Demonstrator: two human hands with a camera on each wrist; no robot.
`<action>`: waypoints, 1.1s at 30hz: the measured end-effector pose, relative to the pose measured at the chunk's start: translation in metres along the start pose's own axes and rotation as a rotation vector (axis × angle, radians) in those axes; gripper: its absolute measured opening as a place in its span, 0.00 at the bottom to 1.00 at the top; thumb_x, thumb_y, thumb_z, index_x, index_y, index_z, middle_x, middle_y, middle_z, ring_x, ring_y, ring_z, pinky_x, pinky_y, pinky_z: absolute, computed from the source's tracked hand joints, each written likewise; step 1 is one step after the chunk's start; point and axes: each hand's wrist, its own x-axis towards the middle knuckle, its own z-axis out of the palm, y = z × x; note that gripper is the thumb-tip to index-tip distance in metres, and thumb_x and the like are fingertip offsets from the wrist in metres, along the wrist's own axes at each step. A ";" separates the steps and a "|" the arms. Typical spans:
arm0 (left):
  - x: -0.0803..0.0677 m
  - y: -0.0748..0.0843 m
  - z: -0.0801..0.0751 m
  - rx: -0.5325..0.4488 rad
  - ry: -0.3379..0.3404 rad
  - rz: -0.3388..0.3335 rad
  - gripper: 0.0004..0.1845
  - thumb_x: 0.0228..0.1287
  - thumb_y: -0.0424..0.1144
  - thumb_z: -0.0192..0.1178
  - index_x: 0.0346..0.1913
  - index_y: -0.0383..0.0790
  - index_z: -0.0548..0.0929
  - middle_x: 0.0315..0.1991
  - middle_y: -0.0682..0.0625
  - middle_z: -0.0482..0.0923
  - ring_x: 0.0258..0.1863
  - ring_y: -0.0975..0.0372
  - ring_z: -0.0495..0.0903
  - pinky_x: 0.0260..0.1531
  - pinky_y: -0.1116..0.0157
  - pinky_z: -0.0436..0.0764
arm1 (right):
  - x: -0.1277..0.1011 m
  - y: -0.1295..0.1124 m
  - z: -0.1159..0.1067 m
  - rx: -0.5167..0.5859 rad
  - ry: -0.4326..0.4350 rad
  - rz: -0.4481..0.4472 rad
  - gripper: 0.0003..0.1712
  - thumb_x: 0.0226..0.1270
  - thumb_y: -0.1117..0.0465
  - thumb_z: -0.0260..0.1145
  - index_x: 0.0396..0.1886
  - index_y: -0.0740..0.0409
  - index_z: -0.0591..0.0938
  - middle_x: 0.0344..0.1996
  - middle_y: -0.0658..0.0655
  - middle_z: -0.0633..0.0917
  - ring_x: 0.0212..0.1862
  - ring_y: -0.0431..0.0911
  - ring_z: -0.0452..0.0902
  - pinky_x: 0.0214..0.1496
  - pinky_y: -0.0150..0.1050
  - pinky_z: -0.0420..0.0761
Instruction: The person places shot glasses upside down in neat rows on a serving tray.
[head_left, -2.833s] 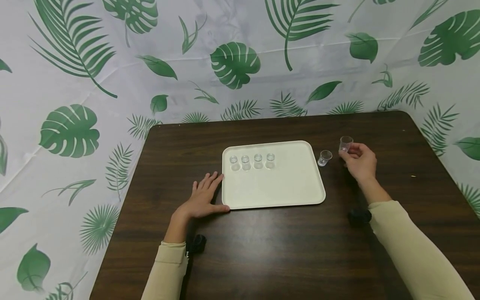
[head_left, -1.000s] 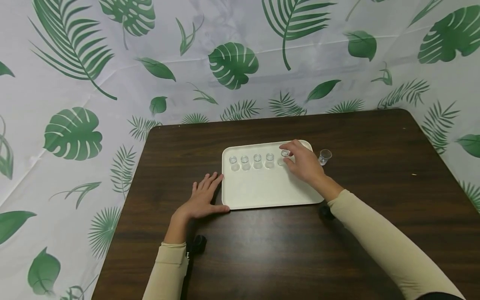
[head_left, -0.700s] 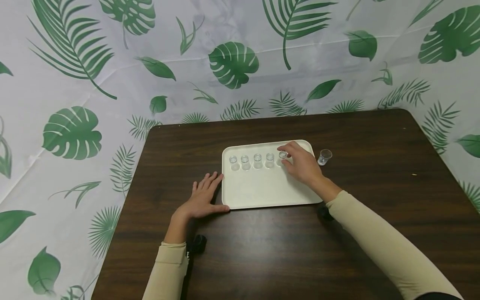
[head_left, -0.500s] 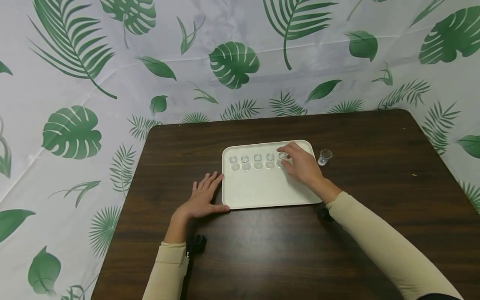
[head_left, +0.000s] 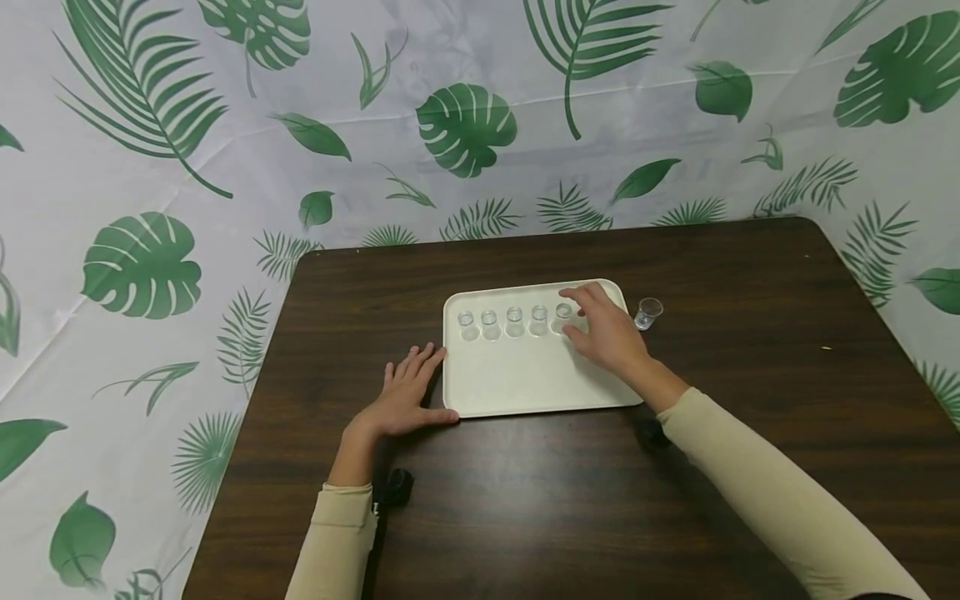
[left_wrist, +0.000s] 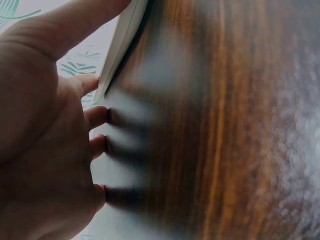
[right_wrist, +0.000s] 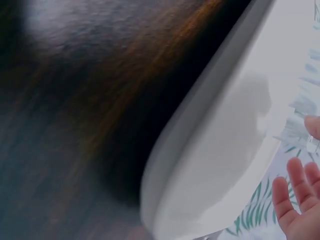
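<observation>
On the white tray (head_left: 525,375), seen from my head, my right hand (head_left: 607,333) has just let go of the fifth small clear cup (head_left: 563,312): a moment ago my fingers pinched its rim, now they are loosening and spread beside it, and it stands on its own at the right end of the row of cups (head_left: 502,319). That makes five in line on the tray, with one last cup (head_left: 648,312) still on the bench (head_left: 525,517), just off the tray's right edge. My left hand (head_left: 405,396) has not moved; it lies flat and spread on the bench, thumb against the tray's near left corner.

From my left wrist, my fingers (left_wrist: 95,117) are straight and pressed to the wood, the tray's rim (left_wrist: 122,45) by my thumb.

From my right wrist, only the tray's rounded edge (right_wrist: 200,150) and my open fingertips (right_wrist: 295,200) show; they hold nothing.
</observation>
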 end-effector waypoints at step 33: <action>0.001 0.000 0.001 -0.005 0.005 0.008 0.57 0.56 0.64 0.66 0.80 0.46 0.46 0.79 0.42 0.40 0.76 0.44 0.36 0.64 0.33 0.35 | -0.045 0.071 -0.054 0.166 0.117 0.281 0.39 0.59 0.61 0.72 0.67 0.68 0.68 0.57 0.72 0.66 0.50 0.63 0.69 0.44 0.55 0.70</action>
